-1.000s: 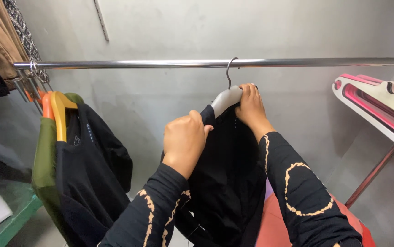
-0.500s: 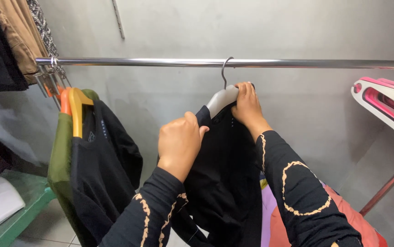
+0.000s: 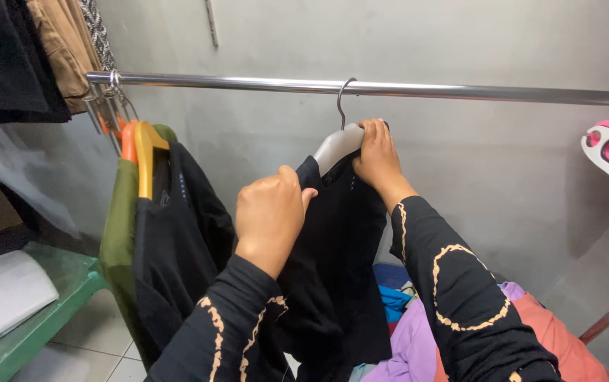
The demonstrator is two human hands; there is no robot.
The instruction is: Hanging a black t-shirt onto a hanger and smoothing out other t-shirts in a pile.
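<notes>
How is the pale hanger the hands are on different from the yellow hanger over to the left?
The pale hanger is whitish and gripped by the right hand; the yellow hanger is bright yellow and hangs untouched. The pale one hangs alone mid-rail, while the yellow one sits against an orange hanger. Both carry dark garments.

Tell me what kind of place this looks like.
Probably a home laundry or clothes-storage corner. A metal clothes rail runs along a bare grey wall, garments hang from it on hangers, including a black garment on a grey hanger, and a pile of coloured clothes lies below.
</notes>
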